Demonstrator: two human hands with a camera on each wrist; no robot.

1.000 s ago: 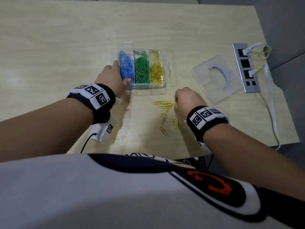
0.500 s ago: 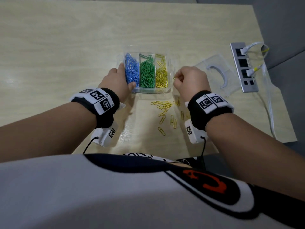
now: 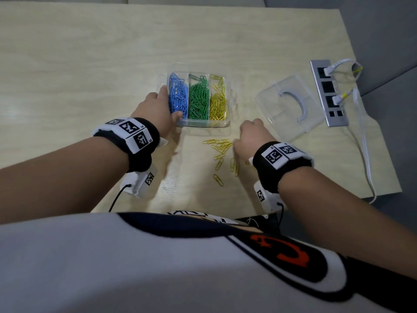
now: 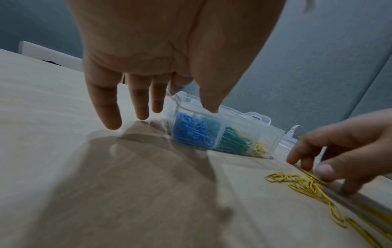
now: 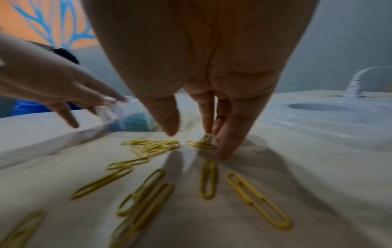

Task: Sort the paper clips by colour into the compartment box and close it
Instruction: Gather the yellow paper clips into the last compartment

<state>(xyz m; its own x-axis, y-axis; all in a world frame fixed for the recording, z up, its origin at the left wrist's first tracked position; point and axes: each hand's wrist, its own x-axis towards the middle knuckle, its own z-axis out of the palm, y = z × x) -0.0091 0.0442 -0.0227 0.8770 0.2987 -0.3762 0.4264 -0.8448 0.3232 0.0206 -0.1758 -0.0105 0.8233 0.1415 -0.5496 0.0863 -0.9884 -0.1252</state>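
Note:
A clear compartment box [image 3: 203, 123] stands open on the wooden table, holding blue clips [image 3: 178, 98], green clips [image 3: 199, 99] and yellow clips [image 3: 218, 102] in separate sections. My left hand [image 3: 158, 109] rests against its left side, fingers straight, thumb tip on the near rim [image 4: 210, 107]. Several loose yellow clips [image 3: 220, 150] lie in front of the box. My right hand [image 3: 248, 136] is down among them. Its fingertips [image 5: 222, 151] touch a small heap of clips [image 5: 201, 143], and its thumb [image 5: 169, 127] stays apart. It holds nothing.
The clear lid [image 3: 291, 105] lies flat to the right of the box. Beyond it, a grey power strip [image 3: 328, 93] with white cables [image 3: 365, 150] sits near the table's right edge. My torso covers the near edge.
The right hand rose from the loose clips to the yellow section half a second ago and has come back down onto them. The left hand stays at the box.

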